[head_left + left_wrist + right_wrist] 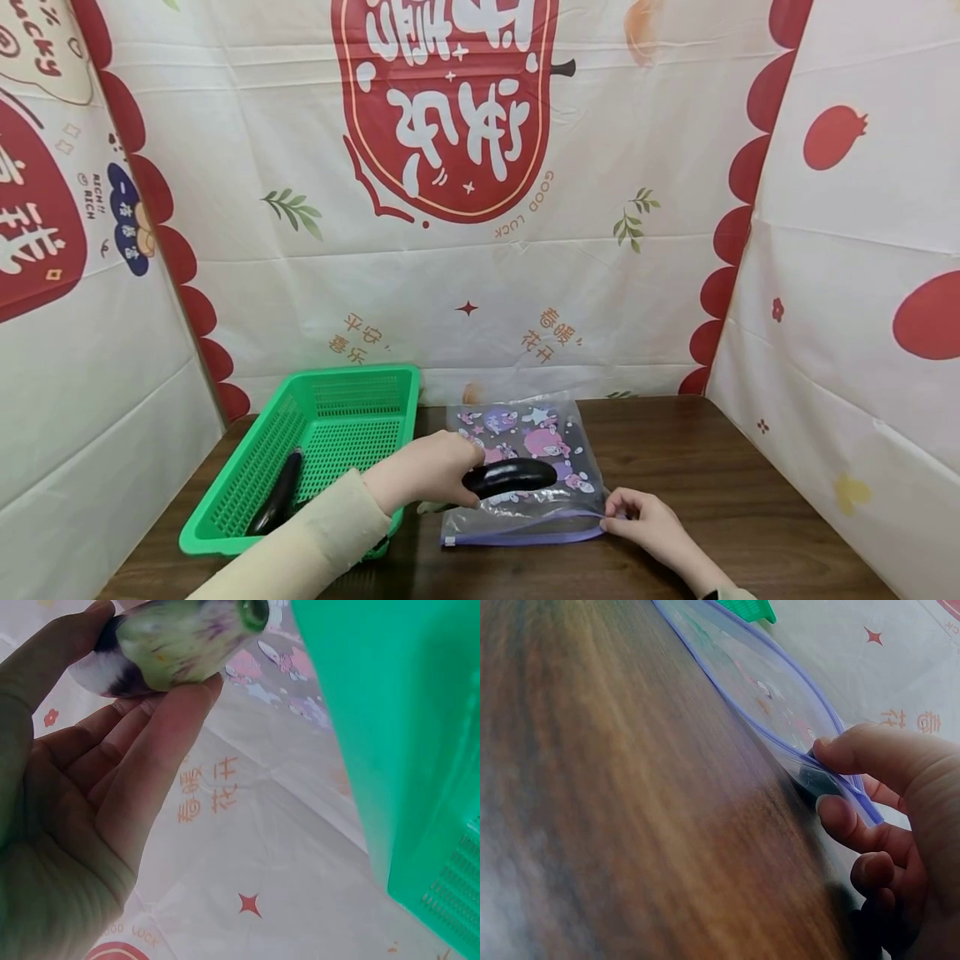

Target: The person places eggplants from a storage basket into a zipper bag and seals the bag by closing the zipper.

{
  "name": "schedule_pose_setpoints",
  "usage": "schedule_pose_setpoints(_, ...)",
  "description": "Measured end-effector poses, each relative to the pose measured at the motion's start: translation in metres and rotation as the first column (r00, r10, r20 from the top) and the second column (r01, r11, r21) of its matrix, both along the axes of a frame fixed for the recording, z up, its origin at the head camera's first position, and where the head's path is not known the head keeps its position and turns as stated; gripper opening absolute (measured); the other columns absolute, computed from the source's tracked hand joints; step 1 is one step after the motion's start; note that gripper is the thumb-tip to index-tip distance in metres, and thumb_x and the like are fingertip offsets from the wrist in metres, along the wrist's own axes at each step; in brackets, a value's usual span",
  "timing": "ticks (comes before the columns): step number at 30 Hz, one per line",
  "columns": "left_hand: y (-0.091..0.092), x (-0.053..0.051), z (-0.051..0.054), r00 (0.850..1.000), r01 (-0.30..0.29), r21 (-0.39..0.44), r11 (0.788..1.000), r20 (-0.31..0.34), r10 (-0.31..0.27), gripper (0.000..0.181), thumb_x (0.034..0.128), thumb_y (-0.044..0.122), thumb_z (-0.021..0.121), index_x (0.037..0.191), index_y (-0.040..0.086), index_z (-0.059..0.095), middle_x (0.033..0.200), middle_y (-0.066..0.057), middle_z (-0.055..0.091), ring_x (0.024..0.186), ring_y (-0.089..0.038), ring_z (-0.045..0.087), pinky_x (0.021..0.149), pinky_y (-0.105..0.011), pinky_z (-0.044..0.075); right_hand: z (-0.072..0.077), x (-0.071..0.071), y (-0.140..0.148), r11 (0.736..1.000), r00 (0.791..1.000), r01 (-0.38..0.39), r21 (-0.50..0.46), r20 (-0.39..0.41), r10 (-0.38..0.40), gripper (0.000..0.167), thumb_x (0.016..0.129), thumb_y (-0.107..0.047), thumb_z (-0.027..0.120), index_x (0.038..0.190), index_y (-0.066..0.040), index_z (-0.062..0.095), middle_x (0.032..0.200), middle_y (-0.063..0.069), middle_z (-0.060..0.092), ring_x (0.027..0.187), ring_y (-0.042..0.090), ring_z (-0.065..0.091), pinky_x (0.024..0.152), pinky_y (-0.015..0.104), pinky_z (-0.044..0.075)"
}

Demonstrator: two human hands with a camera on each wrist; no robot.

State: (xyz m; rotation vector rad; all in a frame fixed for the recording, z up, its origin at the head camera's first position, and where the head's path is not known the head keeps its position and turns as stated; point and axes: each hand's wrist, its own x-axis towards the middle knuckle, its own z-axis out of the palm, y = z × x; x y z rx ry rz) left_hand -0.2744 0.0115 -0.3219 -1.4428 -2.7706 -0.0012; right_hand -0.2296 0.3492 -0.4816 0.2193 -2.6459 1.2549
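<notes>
The clear zip bag (543, 442) lies flat on the wooden table (675, 467) with its purple-edged mouth on the side nearest the person, an arrangement that probably suits two-handed work at the opening. At the bag's right near corner, the right hand (637, 521) pinches the purple edge between thumb and fingers; in the right wrist view the two strips bow apart, so the grip seems meant to steady the corner and spread the mouth. Over the near half of the bag, the left hand (442, 462) pinches an eggplant (517, 475) by its stem end, thumb on one side and fingers on the other, perhaps because that leaves the smooth body free, pointing rightward across the bag. To the left of the bag stands a green basket (352, 392), another eggplant (277, 496) lying inside, within the left arm's reach. The left fingertips are largely hidden in the head view, and whether the held eggplant touches the bag cannot be told. Its body is hidden or cut off in the left wrist view. The sleeve (322, 529) covers part of the basket, and a dark patch beside it is too obscured to identify.
</notes>
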Motion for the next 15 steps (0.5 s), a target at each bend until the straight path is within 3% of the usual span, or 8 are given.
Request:
schedule_pose_setpoints(6,0.008,0.004,-0.004,0.999,0.016,-0.026,1.000,-0.036,-0.017,0.028,0.0738,0.035,0.081,0.075,0.019,0.058,0.064,0.015,0.050,0.056,-0.004,0.047,0.057,-0.022,0.041,0.001,0.000,0.000,1.000,1.000,0.001,0.003,-0.018,-0.001,0.019,0.076,-0.023,0.079,0.077,-0.020,0.060,0.064,-0.008,0.050,0.060,0.004,0.046,0.057,0.025,0.037)
schedule_pose_setpoints(15,0.021,0.011,-0.010,0.999,0.031,-0.081,0.996,-0.011,-0.032,0.029,0.0762,0.038,0.081,0.076,0.018,0.060,0.062,0.013,0.048,0.055,-0.004,0.044,0.055,-0.022,0.039,0.002,0.001,-0.001,1.000,0.999,-0.017,-0.020,-0.030,0.017,0.019,0.076,-0.021,0.079,0.077,-0.018,0.061,0.064,-0.009,0.050,0.059,0.003,0.046,0.056,0.024,0.037)
